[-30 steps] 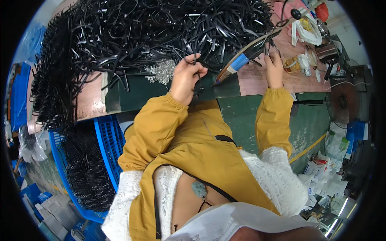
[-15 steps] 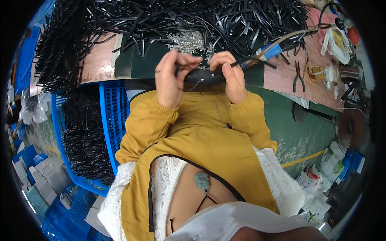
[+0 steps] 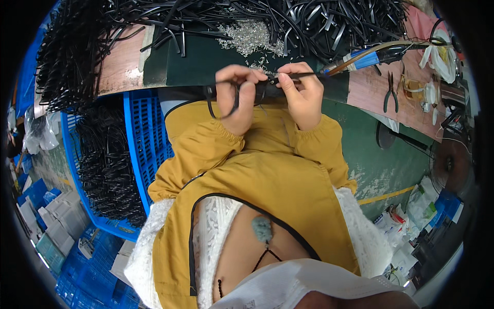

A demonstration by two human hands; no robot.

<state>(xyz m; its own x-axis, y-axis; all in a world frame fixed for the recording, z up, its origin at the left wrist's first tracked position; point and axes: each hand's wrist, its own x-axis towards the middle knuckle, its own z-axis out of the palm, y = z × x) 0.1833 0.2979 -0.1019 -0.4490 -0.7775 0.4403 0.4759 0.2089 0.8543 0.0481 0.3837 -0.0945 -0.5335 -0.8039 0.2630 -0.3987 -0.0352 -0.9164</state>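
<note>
My left hand (image 3: 235, 100) is closed on a black eyeglass frame (image 3: 210, 98), whose thin curved rim shows beside the fingers; part of it is blurred or hidden. Level with it, my right hand (image 3: 304, 98) pinches a slim black temple arm (image 3: 304, 75) between thumb and fingers. The inner end of that arm meets the frame between my fingertips, though I cannot tell whether they are joined. Both hands are above the near edge of the dark green mat (image 3: 195, 64). Just beyond lies a heap of tiny silvery metal parts (image 3: 249, 38).
Black temple arms (image 3: 319, 23) pile up across the back. A power screwdriver (image 3: 363, 61) with a blue grip points in from the right. Pliers (image 3: 391, 95) rest on the wooden bench. Left of my lap, a blue crate (image 3: 146, 129) holds many black pieces.
My hands have come closer together, the left moving right and closing. The eyeglass frame now shows beside my left hand. The temple arm in my right hand has swung level, its inner end between my fingertips.
</note>
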